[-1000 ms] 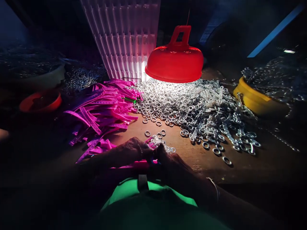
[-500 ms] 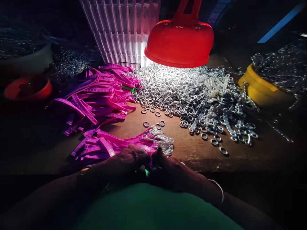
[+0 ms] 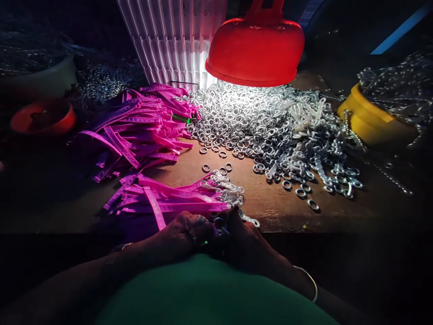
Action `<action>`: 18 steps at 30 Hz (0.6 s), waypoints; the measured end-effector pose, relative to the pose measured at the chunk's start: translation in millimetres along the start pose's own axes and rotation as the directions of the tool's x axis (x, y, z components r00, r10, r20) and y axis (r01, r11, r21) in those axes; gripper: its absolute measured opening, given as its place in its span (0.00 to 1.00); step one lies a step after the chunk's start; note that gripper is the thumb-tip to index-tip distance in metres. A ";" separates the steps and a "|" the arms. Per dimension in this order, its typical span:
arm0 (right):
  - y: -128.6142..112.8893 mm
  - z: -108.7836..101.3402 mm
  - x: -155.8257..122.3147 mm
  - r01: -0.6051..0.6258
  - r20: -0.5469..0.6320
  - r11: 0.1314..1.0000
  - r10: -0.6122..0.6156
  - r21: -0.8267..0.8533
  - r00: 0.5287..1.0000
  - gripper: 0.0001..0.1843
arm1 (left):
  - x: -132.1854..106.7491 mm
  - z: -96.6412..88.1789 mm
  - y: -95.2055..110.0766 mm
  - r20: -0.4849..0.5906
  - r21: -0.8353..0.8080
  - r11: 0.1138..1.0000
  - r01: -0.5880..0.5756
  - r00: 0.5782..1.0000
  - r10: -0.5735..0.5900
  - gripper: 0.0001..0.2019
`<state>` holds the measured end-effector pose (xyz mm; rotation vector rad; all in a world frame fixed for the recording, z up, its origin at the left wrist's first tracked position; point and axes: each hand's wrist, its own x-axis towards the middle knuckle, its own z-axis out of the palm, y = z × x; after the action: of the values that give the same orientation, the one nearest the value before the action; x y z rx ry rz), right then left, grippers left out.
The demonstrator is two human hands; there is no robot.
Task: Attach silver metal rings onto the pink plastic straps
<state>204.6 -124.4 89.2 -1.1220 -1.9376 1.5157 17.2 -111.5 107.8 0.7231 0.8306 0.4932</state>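
Observation:
My left hand (image 3: 189, 230) is closed in a pinch at the table's front edge, a bit of pink strap (image 3: 215, 229) showing at its fingertips. Facing it, my right hand (image 3: 245, 239) is closed too. Between them is a dim metal ring (image 3: 219, 222); shadow hides which fingers grip it. Just beyond my hands lies a bunch of pink straps (image 3: 176, 198) with white ring-ended pieces (image 3: 232, 192) at their right ends. One white ring-ended piece (image 3: 251, 220) lies beside my right hand.
A large heap of metal rings (image 3: 243, 117) is under a red lamp (image 3: 255, 54). More pink straps (image 3: 135, 122) are piled at left, near an orange bowl (image 3: 43, 119). A yellow container (image 3: 370, 117) holding chains stands at right. A ribbed white panel (image 3: 176, 40) rises behind.
The view has tipped slightly, so the tabletop sits higher in the picture. My hands have shifted a little, uncovering more of the strap bunch and the white piece by my right hand.

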 end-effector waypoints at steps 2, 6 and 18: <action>1.1 1.7 1.5 0.005 0.003 1.000 -0.005 0.001 1.000 0.25 | -1.5 -0.3 -1.9 -0.005 0.044 0.999 -0.023 1.000 0.023 0.19; 6.4 1.6 6.6 0.018 0.071 1.000 -0.017 -0.018 0.997 0.25 | -2.8 -0.2 -3.5 -0.056 -0.011 1.000 0.011 0.998 -0.012 0.19; -20.9 -20.0 33.8 0.027 0.374 0.954 0.091 -0.299 0.923 0.13 | 17.7 -14.7 -6.5 -0.015 -0.207 0.970 0.131 0.991 -0.137 0.20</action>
<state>193.0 -86.9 110.4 -1.0342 -2.4959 1.5902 16.6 -98.7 87.6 0.4666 0.8353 0.4613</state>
